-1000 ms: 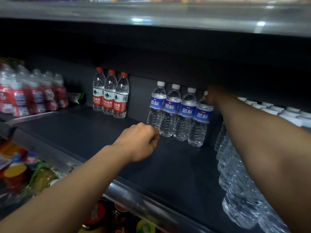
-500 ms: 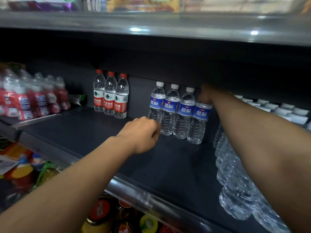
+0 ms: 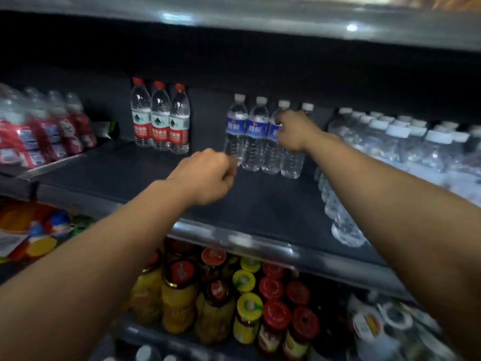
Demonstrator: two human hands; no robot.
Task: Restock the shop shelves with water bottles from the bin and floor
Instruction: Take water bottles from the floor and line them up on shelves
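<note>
Clear plastic, blue-labelled water bottles [image 3: 256,134] stand four in a row at the back of the dark shelf [image 3: 260,204]. The right hand [image 3: 295,131] grasps the rightmost one at its label; the left hand [image 3: 205,175] hovers clenched, holding nothing. Full, they look weighty, thin-walled and slick, so I'd grip mid-body, below the shoulder.

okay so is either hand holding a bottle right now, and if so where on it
The right hand grips the fourth blue-labelled bottle around its labelled upper body. The left hand is curled in a fist and holds nothing visible.
</note>
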